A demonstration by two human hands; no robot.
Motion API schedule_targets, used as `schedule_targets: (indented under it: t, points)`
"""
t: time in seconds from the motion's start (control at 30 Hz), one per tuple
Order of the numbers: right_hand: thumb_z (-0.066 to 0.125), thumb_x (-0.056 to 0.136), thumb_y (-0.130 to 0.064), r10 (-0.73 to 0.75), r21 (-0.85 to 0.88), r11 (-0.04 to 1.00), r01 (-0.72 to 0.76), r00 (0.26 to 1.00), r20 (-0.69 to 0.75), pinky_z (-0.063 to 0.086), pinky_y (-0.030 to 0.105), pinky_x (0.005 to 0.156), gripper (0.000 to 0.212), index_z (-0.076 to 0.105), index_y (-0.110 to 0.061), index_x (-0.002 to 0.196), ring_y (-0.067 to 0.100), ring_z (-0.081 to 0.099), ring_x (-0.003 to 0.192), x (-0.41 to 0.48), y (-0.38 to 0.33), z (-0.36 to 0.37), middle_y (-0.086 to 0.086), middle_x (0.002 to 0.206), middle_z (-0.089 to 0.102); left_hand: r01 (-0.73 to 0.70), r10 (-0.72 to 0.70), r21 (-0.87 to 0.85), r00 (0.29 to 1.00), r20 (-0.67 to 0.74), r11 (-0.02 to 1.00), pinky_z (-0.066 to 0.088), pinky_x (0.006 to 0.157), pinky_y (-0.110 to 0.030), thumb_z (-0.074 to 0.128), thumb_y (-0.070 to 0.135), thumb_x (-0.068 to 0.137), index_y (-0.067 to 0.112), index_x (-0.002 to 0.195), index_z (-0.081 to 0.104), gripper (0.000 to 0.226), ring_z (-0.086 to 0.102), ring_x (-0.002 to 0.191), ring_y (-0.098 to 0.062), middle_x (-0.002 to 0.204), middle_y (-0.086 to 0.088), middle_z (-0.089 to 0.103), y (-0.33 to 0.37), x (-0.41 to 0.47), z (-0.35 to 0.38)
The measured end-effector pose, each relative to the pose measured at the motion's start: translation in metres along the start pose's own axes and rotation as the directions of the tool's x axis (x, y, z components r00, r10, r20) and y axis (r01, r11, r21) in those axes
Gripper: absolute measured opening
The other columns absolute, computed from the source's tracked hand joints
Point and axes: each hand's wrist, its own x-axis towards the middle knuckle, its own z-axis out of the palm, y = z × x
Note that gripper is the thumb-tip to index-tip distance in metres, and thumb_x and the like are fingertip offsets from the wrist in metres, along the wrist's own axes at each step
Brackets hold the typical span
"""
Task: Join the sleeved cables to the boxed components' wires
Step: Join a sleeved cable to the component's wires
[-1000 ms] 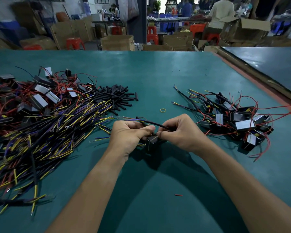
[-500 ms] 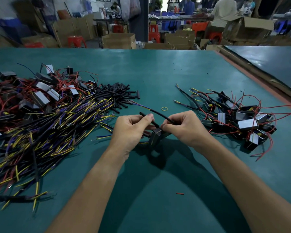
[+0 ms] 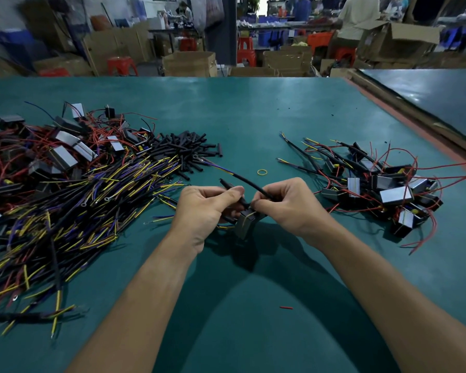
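My left hand (image 3: 205,208) pinches a short black sleeve piece (image 3: 230,187) between thumb and fingers. My right hand (image 3: 285,203) pinches a black sleeved cable (image 3: 246,181) whose yellow and purple leads stick out to the upper left. A small black boxed component (image 3: 244,223) hangs between both hands, just above the green table (image 3: 253,117). Where the wires meet is hidden by my fingers.
A big heap of yellow and purple cables (image 3: 73,211) with boxed components (image 3: 62,154) lies on the left, with loose black sleeves (image 3: 189,149) beside it. A pile of joined components (image 3: 382,189) lies on the right. A yellow rubber band (image 3: 262,172) lies beyond my hands, a red scrap (image 3: 286,307) nearer me.
The sleeved cable's free end swung up and to the left. The boxed component tilted and now hangs lower between my hands, which stayed in place.
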Motion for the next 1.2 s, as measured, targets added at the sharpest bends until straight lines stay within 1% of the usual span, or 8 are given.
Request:
schedule_targets:
  t: [0.17,0.4,0.5,0.57,0.73,0.9,1.03,1.2]
  points:
    - [0.069,0.085,-0.006,0.051,-0.019,0.999,-0.05,0.996,0.073,0.027,0.027,0.053,0.015,0.07,0.002,0.071,0.017,0.036,0.059,-0.001,-0.001,-0.006,0.009,0.061,0.05,-0.146,0.147,0.171,0.989,0.005,0.974,0.04,0.045,-0.015,0.073,0.006,0.082,-0.002,0.059,0.069,0.025,0.05,0.041,-0.008,0.05,-0.007,0.063,-0.003,0.0,0.002]
    - [0.057,0.097,-0.019,0.071,0.347,0.936,-0.06,0.997,-0.016,0.017,0.015,0.039,0.031,0.071,-0.006,0.073,0.007,0.017,0.04,0.004,-0.014,-0.02,-0.004,0.048,0.027,-0.288,0.223,0.48,0.956,0.189,0.828,0.035,0.047,-0.026,0.075,0.026,0.081,0.007,0.055,0.066,0.034,0.045,0.044,-0.014,0.051,-0.012,0.063,0.001,-0.006,0.002]
    - [0.064,0.09,-0.011,0.008,0.255,0.967,-0.014,1.0,0.026,0.021,0.017,0.039,0.017,0.072,-0.005,0.076,0.007,0.022,0.042,-0.001,-0.018,-0.018,-0.009,0.047,0.033,-0.328,0.21,0.515,0.939,0.274,0.792,0.029,0.047,-0.029,0.073,0.027,0.079,0.004,0.055,0.061,0.036,0.036,0.045,-0.014,0.047,-0.013,0.051,0.003,-0.01,0.002]
    - [0.069,0.087,-0.007,-0.036,0.185,0.982,0.027,0.998,0.05,0.025,0.014,0.04,0.014,0.071,-0.007,0.073,0.004,0.029,0.041,-0.004,-0.02,-0.016,-0.011,0.046,0.041,-0.348,0.216,0.534,0.931,0.295,0.771,0.023,0.046,-0.025,0.073,0.028,0.078,0.003,0.055,0.059,0.037,0.03,0.045,-0.013,0.046,-0.004,0.04,0.004,-0.013,0.002]
    - [0.069,0.084,0.002,-0.111,0.141,0.985,0.095,0.988,0.111,0.031,0.006,0.044,0.017,0.069,-0.007,0.069,-0.001,0.043,0.04,-0.008,-0.024,-0.021,-0.011,0.048,0.053,-0.385,0.229,0.564,0.916,0.328,0.73,0.021,0.042,-0.021,0.075,0.026,0.078,0.005,0.056,0.063,0.032,0.027,0.04,-0.008,0.042,0.005,0.036,0.003,-0.014,0.002]
    - [0.073,0.08,-0.003,-0.164,-0.012,0.986,0.166,0.982,0.096,0.034,0.013,0.052,0.017,0.072,-0.012,0.065,-0.001,0.044,0.051,-0.009,-0.026,-0.023,-0.012,0.054,0.057,-0.447,0.294,0.625,0.894,0.339,0.64,0.021,0.041,-0.024,0.067,0.041,0.069,0.006,0.058,0.061,0.037,0.025,0.043,-0.011,0.045,0.002,0.03,0.004,-0.015,0.003]
    - [0.069,0.082,0.003,-0.189,-0.008,0.981,0.192,0.969,0.162,0.04,0.011,0.059,0.013,0.073,-0.006,0.074,-0.002,0.051,0.057,-0.008,-0.026,-0.027,-0.01,0.06,0.063,-0.48,0.296,0.604,0.875,0.383,0.637,0.02,0.042,-0.026,0.067,0.038,0.069,0.014,0.054,0.053,0.032,0.023,0.046,-0.012,0.048,0.001,0.026,0.005,-0.015,0.002]
    - [0.062,0.085,0.012,-0.173,0.078,0.984,0.158,0.945,0.277,0.034,0.005,0.047,0.017,0.065,-0.003,0.076,-0.003,0.047,0.045,-0.01,-0.027,-0.035,-0.014,0.053,0.056,-0.52,0.296,0.561,0.846,0.443,0.644,0.015,0.045,-0.028,0.068,0.033,0.072,0.006,0.053,0.04,0.043,0.02,0.05,-0.015,0.054,0.001,0.021,0.005,-0.015,0.003]
